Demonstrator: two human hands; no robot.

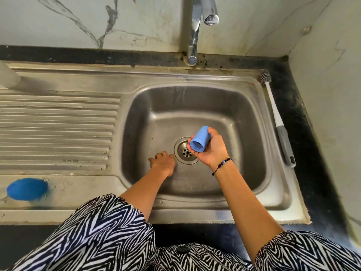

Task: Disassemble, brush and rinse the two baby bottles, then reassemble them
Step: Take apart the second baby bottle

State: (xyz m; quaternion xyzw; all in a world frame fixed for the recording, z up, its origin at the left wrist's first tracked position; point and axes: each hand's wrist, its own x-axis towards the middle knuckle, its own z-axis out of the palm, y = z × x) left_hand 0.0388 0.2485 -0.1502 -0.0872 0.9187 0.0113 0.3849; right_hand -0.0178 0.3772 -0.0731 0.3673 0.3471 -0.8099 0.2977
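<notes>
Over the sink basin point(244, 106), right of the drain point(186, 151), my right hand point(212, 148) holds a blue bottle cap point(200, 140). Fingers curled around it, cap tilted, open end facing the camera and down-left. Beaded bracelet point(222, 164) on that wrist.

Left hand point(163, 161) is down on the basin floor, just left of the drain, back of hand up. Fingers curl under and are mostly hidden, so I cannot tell whether they grip anything.

Bottle brush point(277, 118) lies along the right rim of the sink, bristle head toward the far right corner, grey handle toward the near edge. Nothing touching it.

A blue rounded object point(27, 188) sits on the near left part of the drainboard point(58, 122), blurred; can't tell what part it is. A white object point(8, 77) at the far left edge of the drainboard, cut off by the frame.

Tap point(195, 32) stands at the far edge, spout above the basin, no water visible. Black worktop point(293, 106) borders the sink on the right and far sides. Zebra-print sleeves point(109, 231) at the bottom.
</notes>
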